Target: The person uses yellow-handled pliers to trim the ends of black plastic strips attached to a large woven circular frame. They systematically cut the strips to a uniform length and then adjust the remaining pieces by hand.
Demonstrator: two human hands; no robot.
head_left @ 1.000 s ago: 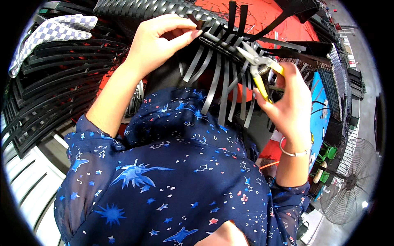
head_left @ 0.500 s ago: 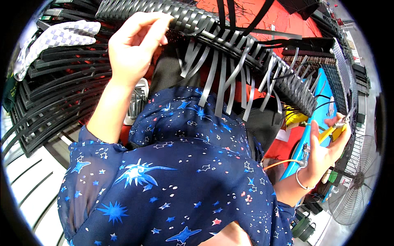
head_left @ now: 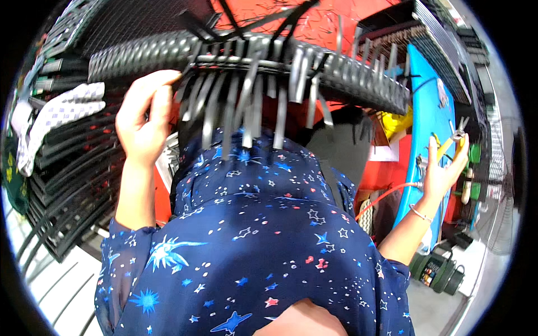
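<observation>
Across my lap lies a long dark woven strip panel (head_left: 358, 78), with several loose grey-black strips (head_left: 246, 106) hanging from its near side. My left hand (head_left: 143, 120) is at the panel's left part, thumb and fingers curled in and fingertips against the dark strips. What they pinch, if anything, is hidden. Off to the right, my right hand (head_left: 445, 168) is closed round yellow-handled pliers (head_left: 446, 147), their metal jaws pointing up and spread apart. The pliers are over a blue board, away from the woven panel.
Stacked black curved frames (head_left: 73, 151) stand at the left, with a checked glove (head_left: 67, 115) on them. A blue board (head_left: 423, 101) with an orange hose (head_left: 386, 196) is at the right. Beyond are a fan (head_left: 501, 185), a dark green canister-like device (head_left: 434, 271) and red floor (head_left: 252, 11) with strip scraps.
The woven panel has swung more level, its left end lower. My left hand has moved down and left. The pliers have risen slightly in my right hand, and the view has shifted.
</observation>
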